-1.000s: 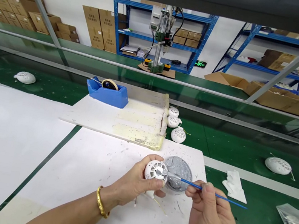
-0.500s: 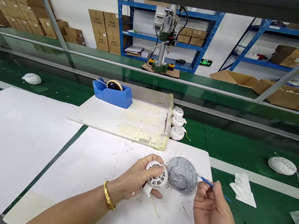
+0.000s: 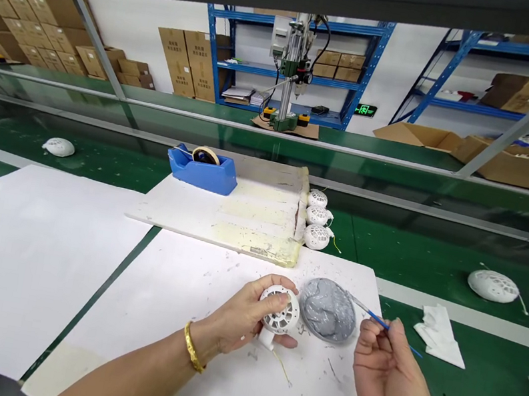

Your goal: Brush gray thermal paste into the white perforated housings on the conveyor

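Observation:
My left hand [image 3: 245, 313] is closed around a white round slotted housing [image 3: 281, 319], thumb over its face. A short stem and a thin yellowish wire hang from the housing's lower side. Between my hands lies a round dish of grey paste [image 3: 328, 310] on white paper. Pinched in my right hand [image 3: 392, 375] is a thin blue stick [image 3: 376, 318], its grey-coated tip at the right rim of the paste. What exactly the tip is made of I cannot tell.
Behind the paste, several white slotted housings [image 3: 317, 236] line the edge of a stained board [image 3: 240, 221]. A blue tape dispenser [image 3: 205, 171] sits on that board. At right are a crumpled tissue [image 3: 439, 335] and another white housing [image 3: 493, 286] on the green belt.
The blue stick's tip has shifted slightly right with my right hand, toward the paste's rim. The camera view has tilted a little. Both holds are the same.

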### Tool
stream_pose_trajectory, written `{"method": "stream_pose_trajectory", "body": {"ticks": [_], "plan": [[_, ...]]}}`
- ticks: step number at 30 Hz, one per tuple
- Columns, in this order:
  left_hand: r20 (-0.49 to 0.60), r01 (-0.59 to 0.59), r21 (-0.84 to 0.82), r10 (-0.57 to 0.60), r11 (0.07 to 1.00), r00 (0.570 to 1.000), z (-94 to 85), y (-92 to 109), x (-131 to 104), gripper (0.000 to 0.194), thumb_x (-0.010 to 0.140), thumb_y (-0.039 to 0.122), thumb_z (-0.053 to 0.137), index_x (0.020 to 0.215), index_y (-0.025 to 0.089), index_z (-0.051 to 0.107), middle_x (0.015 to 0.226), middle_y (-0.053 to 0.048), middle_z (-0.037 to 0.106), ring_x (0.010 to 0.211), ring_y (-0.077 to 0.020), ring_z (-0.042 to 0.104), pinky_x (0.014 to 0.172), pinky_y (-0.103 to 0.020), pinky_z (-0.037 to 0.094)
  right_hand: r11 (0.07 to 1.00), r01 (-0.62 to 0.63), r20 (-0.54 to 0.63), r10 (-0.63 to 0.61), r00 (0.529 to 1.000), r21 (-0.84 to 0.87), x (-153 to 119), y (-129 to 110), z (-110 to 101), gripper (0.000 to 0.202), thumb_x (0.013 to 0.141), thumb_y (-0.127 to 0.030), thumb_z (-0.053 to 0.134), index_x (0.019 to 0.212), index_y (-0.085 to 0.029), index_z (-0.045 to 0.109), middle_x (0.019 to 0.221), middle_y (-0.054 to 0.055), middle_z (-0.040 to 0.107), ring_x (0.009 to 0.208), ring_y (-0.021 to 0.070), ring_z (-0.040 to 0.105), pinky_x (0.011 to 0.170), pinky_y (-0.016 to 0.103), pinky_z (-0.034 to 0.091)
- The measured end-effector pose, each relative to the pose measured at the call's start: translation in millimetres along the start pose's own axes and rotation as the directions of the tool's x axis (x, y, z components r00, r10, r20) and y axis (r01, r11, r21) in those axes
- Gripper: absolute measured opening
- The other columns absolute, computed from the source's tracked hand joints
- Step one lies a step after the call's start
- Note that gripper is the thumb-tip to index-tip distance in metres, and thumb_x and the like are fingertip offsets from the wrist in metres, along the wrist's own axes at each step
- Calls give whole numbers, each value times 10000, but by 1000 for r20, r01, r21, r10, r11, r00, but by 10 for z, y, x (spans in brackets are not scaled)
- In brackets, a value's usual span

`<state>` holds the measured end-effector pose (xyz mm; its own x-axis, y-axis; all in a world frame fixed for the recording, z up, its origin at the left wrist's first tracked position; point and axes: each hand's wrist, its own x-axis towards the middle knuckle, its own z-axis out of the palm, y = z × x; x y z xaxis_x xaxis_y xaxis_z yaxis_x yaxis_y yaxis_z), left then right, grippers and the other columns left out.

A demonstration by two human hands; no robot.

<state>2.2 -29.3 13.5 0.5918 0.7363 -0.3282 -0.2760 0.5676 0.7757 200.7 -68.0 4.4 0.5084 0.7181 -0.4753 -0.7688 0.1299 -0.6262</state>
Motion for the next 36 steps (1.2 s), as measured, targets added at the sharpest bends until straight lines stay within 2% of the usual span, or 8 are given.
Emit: {"method": "stream_pose_trajectory", "body": {"ticks": [11, 15, 18, 20, 23, 25, 29, 36], "plan": [[-25, -42, 17, 42, 999, 999, -40, -59, 5, 362, 880, 466, 524, 1119, 199, 477, 921, -53, 556, 761, -129, 549, 776, -421, 523, 988, 136, 115, -143, 983, 69, 2, -9, -8, 167, 775, -316, 687, 810, -186, 589, 724, -17, 459, 615, 60, 489, 475, 111, 443], [70, -28, 45, 25, 999, 997, -37, -42, -32, 634, 731, 294, 756, 1248, 252, 392, 1006, -45, 559, 876, -150, 567, 905, -440, 453, 947, 320, 195, -312, 930, -11, -107, 39, -4, 163, 806, -341, 653, 873, -209, 583, 686, -27, 479, 590, 73, 484, 481, 158, 433], [100, -43, 127, 30, 991, 995, -1, -33, -61, 733, 659, 137, 793, 1255, 262, 385, 986, -30, 561, 887, -145, 550, 880, -383, 445, 797, 579, 318, -512, 798, -172, -220, 158, -14, 111, 861, -292, 586, 915, -196, 602, 750, 16, 574, 685, 123, 560, 601, 262, 489], [113, -74, 173, 55, 982, 992, 40, -31, -75, 658, 696, 122, 751, 1236, 256, 399, 990, -29, 550, 880, -140, 536, 820, -327, 447, 585, 767, 488, -605, 630, -264, -260, 256, -24, 87, 856, -202, 583, 939, -189, 606, 840, 46, 618, 792, 160, 593, 706, 327, 498], [126, -119, 229, 92, 966, 988, 104, -35, -84, 604, 734, 96, 693, 1236, 249, 394, 907, 0, 521, 780, -98, 491, 690, -233, 408, 307, 924, 760, -537, 366, -229, -243, 369, -28, 221, 809, -79, 603, 992, -199, 576, 918, 50, 622, 915, 184, 579, 834, 386, 465], [134, -133, 257, 101, 957, 986, 132, -48, -79, 599, 750, 90, 668, 1251, 243, 379, 818, 28, 478, 694, -74, 436, 619, -207, 359, 235, 951, 843, -452, 290, -201, -209, 398, -19, 262, 803, -44, 592, 1005, -206, 552, 913, 39, 611, 935, 180, 563, 849, 381, 454], [133, -157, 316, 120, 936, 984, 139, -99, -49, 582, 756, 99, 651, 1253, 237, 381, 796, 31, 459, 651, -71, 402, 610, -225, 345, 155, 965, 876, -408, 256, -209, -175, 379, 8, 255, 817, -29, 571, 991, -211, 532, 878, 21, 591, 890, 155, 554, 803, 322, 457], [106, -178, 374, 149, 910, 983, 128, -114, -34, 584, 754, 119, 653, 1260, 240, 389, 856, 7, 500, 689, -93, 442, 645, -248, 376, 140, 952, 896, -322, 305, -274, -202, 344, 31, 199, 846, -71, 548, 984, -211, 519, 883, 21, 541, 859, 144, 542, 766, 288, 459]]}}
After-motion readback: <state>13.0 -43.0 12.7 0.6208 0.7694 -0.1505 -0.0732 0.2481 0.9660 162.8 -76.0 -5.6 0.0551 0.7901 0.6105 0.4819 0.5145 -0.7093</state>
